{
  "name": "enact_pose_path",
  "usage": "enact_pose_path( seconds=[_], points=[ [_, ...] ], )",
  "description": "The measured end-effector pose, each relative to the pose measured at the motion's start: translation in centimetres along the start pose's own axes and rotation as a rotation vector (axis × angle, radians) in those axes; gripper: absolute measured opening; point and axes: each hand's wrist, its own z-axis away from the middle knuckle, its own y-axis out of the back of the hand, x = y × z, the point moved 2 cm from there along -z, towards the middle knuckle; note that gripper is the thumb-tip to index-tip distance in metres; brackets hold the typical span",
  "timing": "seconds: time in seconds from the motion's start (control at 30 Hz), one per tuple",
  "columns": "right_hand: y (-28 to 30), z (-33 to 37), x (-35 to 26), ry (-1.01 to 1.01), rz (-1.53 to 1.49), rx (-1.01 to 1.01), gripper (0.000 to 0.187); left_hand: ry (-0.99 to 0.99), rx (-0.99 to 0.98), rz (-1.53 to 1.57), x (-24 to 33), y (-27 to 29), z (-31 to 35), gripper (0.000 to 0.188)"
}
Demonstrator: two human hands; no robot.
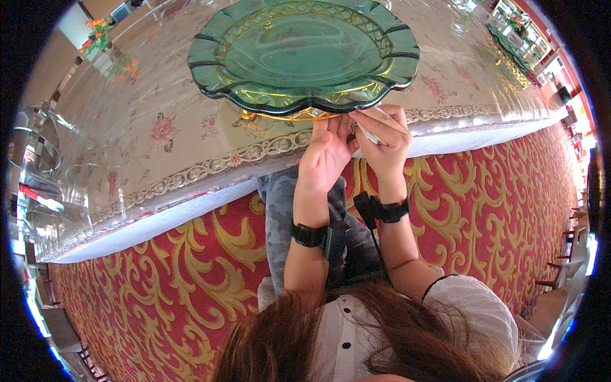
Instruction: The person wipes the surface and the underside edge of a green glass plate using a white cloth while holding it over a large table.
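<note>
A large green glass plate [299, 51] with a scalloped rim sits in a gold openwork stand [289, 116] at the near edge of a table. My left hand [321, 159] is palm up below the plate's front rim, and its fingertips are hidden under the edge, so its grip cannot be made out. Just right of it, my right hand [387, 137] is closed, pinching a white cloth or tissue [371, 136] against the underside of the rim and stand. Both wrists wear black straps with small devices.
A floral tablecloth [181, 146] under clear plastic covers the table [153, 83]. Glassware [38, 143] stands at the far left, orange flowers [95, 35] at the back left. Another green plate [509, 48] lies at the back right. Patterned red carpet [172, 286] spreads below; chairs [554, 274] are at right.
</note>
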Motion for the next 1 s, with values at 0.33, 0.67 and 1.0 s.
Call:
enact_pose_path(
  seconds=[0.33,0.67,1.0],
  points=[
    [0.6,-0.6,-0.8,0.041,-0.086,-0.142,0.024,-0.022,0.016,0.063,-0.1,0.1,0.2,0.054],
    [-1.4,-0.4,-2.1,0.002,-0.082,-0.14,0.025,0.02,0.139,-0.004,0.0,0.7,0.7,0.052],
    [-0.3,-0.7,-3.2,-0.15,-0.069,-0.225,0.027,0.043,0.01,0.101,0.2,0.8,0.6,0.053]
  ],
)
